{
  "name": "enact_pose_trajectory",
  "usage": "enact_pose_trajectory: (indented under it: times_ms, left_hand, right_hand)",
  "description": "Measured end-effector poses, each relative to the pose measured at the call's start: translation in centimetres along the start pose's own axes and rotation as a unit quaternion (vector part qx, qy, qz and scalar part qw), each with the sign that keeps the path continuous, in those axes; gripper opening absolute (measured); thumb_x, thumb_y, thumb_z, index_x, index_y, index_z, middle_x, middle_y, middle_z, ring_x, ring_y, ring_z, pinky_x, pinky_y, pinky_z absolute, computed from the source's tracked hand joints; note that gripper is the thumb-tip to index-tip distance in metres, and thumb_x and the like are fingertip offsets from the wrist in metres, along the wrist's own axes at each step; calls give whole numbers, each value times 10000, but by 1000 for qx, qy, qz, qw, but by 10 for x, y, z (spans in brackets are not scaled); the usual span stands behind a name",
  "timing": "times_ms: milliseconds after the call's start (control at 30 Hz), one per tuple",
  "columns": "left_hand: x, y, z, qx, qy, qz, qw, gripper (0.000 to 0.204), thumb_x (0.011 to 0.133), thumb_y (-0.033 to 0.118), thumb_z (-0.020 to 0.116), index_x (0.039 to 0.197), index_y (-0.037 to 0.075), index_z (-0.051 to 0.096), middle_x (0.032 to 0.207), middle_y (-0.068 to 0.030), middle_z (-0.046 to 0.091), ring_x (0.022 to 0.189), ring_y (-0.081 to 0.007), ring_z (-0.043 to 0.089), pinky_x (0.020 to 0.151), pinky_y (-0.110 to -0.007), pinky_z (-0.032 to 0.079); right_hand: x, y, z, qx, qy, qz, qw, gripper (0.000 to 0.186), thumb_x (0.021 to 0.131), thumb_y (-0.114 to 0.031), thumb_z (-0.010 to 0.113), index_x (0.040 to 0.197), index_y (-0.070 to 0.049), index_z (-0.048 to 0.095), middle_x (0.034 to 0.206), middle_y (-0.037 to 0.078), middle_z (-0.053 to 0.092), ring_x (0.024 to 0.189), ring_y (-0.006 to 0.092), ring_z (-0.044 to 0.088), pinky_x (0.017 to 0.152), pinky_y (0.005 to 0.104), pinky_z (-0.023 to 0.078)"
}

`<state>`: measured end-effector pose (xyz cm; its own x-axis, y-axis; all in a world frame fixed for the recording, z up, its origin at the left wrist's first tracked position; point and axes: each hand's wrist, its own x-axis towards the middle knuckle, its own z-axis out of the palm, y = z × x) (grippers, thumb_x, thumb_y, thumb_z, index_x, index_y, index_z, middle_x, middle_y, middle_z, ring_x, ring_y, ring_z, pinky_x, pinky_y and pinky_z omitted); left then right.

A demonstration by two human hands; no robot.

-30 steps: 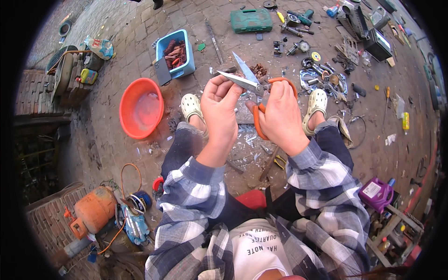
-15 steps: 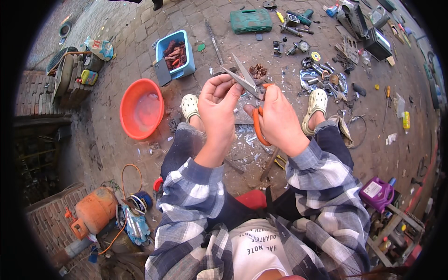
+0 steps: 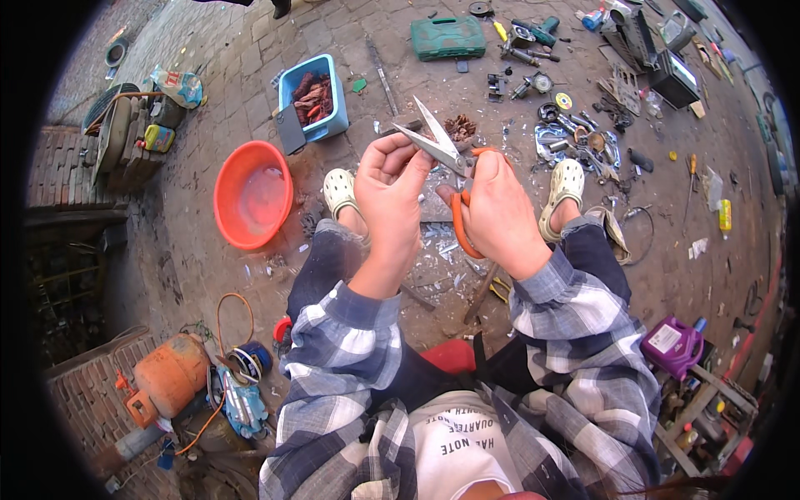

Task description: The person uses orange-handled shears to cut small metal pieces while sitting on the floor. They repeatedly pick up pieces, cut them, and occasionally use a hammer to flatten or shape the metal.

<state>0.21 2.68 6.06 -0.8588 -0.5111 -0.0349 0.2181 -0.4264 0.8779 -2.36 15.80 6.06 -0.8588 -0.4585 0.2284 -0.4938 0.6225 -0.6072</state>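
Observation:
A pair of scissors [image 3: 442, 138] with orange handles is held up in front of me, its two blades spread apart and pointing away to the upper left. My right hand [image 3: 502, 204] is wrapped round the orange handles. My left hand [image 3: 392, 183] pinches the lower blade between thumb and fingers; its other fingers are curled in. Whether anything small lies under the left fingertips is hidden. On the ground just beyond the scissors sits a brown clump of rusty-looking pieces [image 3: 461, 127].
An orange-red basin [image 3: 283, 200] and a blue bin [image 3: 344, 117] of reddish-brown scrap stand to the left. A green case [image 3: 447, 39] lies ahead. Metal parts and tools [image 3: 583, 142] spread at the right, near a purple jug [image 3: 673, 347]. An orange gas cylinder [image 3: 172, 375] is at lower left.
The scissors have tilted slightly, so the upper blade catches more light. Both hands keep nearly the same place and grip.

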Motion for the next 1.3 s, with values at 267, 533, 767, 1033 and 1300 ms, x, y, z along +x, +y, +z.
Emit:
enact_pose_trajectory:
  times_ms: [267,533,767,1033,1300]
  left_hand:
    - [2,2,-2,-25,-10,-15,1000,237,824,-44,635,1034,-36,524,979,-114,641,891,-142,620,809,-259,509]
    - [0,1,1,4,9,-2,1000,232,826,-62,615,1035,-39,519,977,-113,642,888,-138,619,808,-257,506]
    - [3,2,-4,-17,-3,-17,1000,229,825,-41,633,1030,-38,529,981,-119,648,885,-143,625,801,-257,508]
    - [8,2,-6,-97,8,-87,991,239,826,-25,636,1038,-32,527,969,-118,649,854,-150,630,770,-256,518]
    - [7,2,-6,-77,2,-46,996,243,826,-28,635,1036,-32,513,958,-110,647,866,-146,626,791,-262,512]
  right_hand:
    - [2,-2,-6,69,-57,29,996,546,770,-266,705,1039,114,421,947,265,518,909,414,530,758,442,442]
    - [3,-1,0,-38,43,-24,998,521,787,-275,694,1031,95,421,908,237,515,864,393,535,732,429,448]
    - [5,-8,-7,98,-89,56,990,465,822,-298,664,971,80,439,815,224,548,772,393,559,679,425,454]
    - [5,-8,-6,234,-104,108,961,433,851,-292,637,967,71,431,854,213,547,776,349,553,683,404,444]
    - [3,-5,0,31,29,-18,999,493,807,-271,680,1046,64,409,955,221,479,896,370,497,766,416,413]
